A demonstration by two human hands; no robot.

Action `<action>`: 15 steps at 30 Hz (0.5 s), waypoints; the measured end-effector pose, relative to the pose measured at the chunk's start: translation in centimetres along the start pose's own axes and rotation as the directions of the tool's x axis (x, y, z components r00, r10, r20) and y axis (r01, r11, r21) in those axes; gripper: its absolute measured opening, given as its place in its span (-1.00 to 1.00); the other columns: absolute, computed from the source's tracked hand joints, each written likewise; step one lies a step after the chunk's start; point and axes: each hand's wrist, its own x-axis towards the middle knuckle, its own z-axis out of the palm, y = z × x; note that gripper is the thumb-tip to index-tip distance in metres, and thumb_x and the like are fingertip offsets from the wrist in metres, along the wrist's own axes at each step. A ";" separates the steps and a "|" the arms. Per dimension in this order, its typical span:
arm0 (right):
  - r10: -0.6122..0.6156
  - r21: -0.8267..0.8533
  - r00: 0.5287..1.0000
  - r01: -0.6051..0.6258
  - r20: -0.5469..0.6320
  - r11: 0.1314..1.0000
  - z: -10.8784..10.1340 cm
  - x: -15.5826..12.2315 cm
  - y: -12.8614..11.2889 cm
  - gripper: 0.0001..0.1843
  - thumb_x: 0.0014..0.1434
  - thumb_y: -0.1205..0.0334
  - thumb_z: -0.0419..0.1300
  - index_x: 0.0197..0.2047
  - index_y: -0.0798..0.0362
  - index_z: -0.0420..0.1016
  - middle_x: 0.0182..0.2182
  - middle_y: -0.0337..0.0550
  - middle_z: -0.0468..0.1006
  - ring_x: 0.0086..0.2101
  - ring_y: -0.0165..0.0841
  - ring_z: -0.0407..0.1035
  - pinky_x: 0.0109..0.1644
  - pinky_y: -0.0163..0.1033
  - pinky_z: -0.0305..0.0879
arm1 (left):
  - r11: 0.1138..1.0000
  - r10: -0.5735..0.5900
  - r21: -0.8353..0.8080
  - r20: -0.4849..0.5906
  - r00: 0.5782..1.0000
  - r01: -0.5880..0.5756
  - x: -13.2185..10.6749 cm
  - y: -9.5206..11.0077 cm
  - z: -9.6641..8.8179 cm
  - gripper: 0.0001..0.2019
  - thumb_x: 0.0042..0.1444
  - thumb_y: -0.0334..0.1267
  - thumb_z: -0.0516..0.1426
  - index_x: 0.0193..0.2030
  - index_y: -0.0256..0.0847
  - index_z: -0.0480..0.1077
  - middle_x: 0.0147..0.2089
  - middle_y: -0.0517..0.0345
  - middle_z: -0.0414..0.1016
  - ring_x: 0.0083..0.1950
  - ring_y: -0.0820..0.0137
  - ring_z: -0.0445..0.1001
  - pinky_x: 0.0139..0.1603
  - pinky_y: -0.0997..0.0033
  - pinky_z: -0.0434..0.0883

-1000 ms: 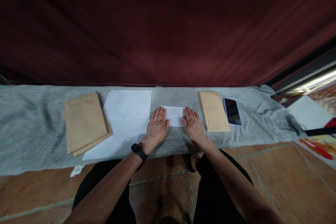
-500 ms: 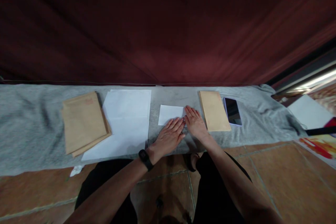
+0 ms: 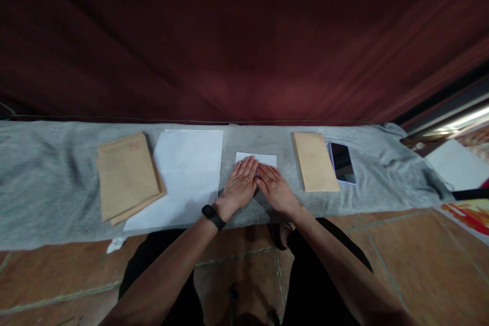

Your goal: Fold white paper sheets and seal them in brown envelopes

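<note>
A small folded white paper (image 3: 260, 158) lies on the grey cloth (image 3: 46, 183) in front of me. Both palms press flat on it, side by side, fingers stretched forward and almost touching. My left hand (image 3: 240, 187), with a black band on its wrist, covers the paper's left half. My right hand (image 3: 274, 188) covers the right half. Only the paper's far edge shows beyond my fingertips.
A stack of white sheets (image 3: 183, 173) lies left of my hands, with a pile of brown envelopes (image 3: 128, 175) further left. To the right are a single brown envelope (image 3: 315, 160) and a dark phone (image 3: 343, 162). A dark red curtain hangs behind; tiled floor is below.
My hands, spread at the paper's two ends a second ago, have slid together to its middle. The left hand passed along the paper's near edge on the way.
</note>
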 end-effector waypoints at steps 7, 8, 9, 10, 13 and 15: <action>-0.008 0.001 1.000 0.008 -0.017 1.000 0.5 -0.2 -0.4 -0.43 0.47 0.06 -0.13 0.41 0.13 0.18 0.36 0.05 0.24 0.36 -0.22 0.08 0.44 0.06 0.04 | 0.998 -0.065 0.000 -0.014 0.998 0.065 1.2 -0.8 0.2 -0.44 0.36 -0.28 -0.18 0.48 -0.32 0.03 0.52 -0.07 0.01 0.54 0.25 -0.09 0.51 0.05 -0.05; -0.010 0.004 1.000 0.010 -0.021 1.000 0.5 -0.2 -0.6 -0.43 0.47 0.06 -0.13 0.42 0.14 0.17 0.36 0.05 0.24 0.36 -0.22 0.08 0.45 0.06 0.04 | 0.998 -0.063 0.000 -0.017 0.998 0.063 1.3 -0.9 0.2 -0.43 0.35 -0.29 -0.18 0.48 -0.32 0.02 0.52 -0.07 0.00 0.54 0.24 -0.09 0.51 0.04 -0.05; -0.012 0.006 1.000 0.012 -0.023 1.000 0.6 -0.3 -0.9 -0.42 0.47 0.06 -0.14 0.43 0.14 0.15 0.37 0.06 0.23 0.36 -0.22 0.08 0.45 0.05 0.04 | 0.998 -0.061 0.001 -0.018 0.998 0.061 1.4 -1.1 0.2 -0.43 0.35 -0.30 -0.18 0.48 -0.32 0.02 0.53 -0.07 -0.01 0.54 0.24 -0.09 0.51 0.03 -0.06; -0.014 0.007 1.000 0.014 -0.024 1.000 0.7 -0.5 -1.2 -0.41 0.47 0.05 -0.14 0.44 0.14 0.13 0.37 0.06 0.22 0.37 -0.22 0.07 0.45 0.05 0.05 | 0.998 -0.058 0.002 -0.018 0.998 0.058 1.4 -1.2 0.2 -0.43 0.34 -0.31 -0.17 0.48 -0.33 0.03 0.53 -0.08 -0.01 0.54 0.23 -0.09 0.51 0.02 -0.06; -0.009 -0.013 0.999 0.008 -0.033 1.000 1.3 -1.0 -1.9 -0.37 0.46 0.03 -0.13 0.46 0.18 0.04 0.39 0.09 0.17 0.39 -0.20 0.02 0.45 0.05 0.03 | 0.998 -0.062 0.002 -0.030 0.998 0.062 1.6 -1.3 0.2 -0.43 0.34 -0.31 -0.16 0.47 -0.33 0.05 0.52 -0.09 -0.01 0.54 0.21 -0.08 0.51 0.01 -0.06; 0.002 -0.046 0.999 -0.004 -0.051 0.999 1.8 -1.3 -2.0 -0.34 0.45 0.01 -0.11 0.47 0.21 0.02 0.40 0.11 0.14 0.40 -0.19 -0.02 0.46 0.06 -0.02 | 0.997 -0.081 0.002 -0.050 0.995 0.082 1.6 -1.3 0.1 -0.44 0.35 -0.29 -0.17 0.47 -0.32 0.06 0.52 -0.07 0.01 0.54 0.21 -0.07 0.51 0.01 -0.06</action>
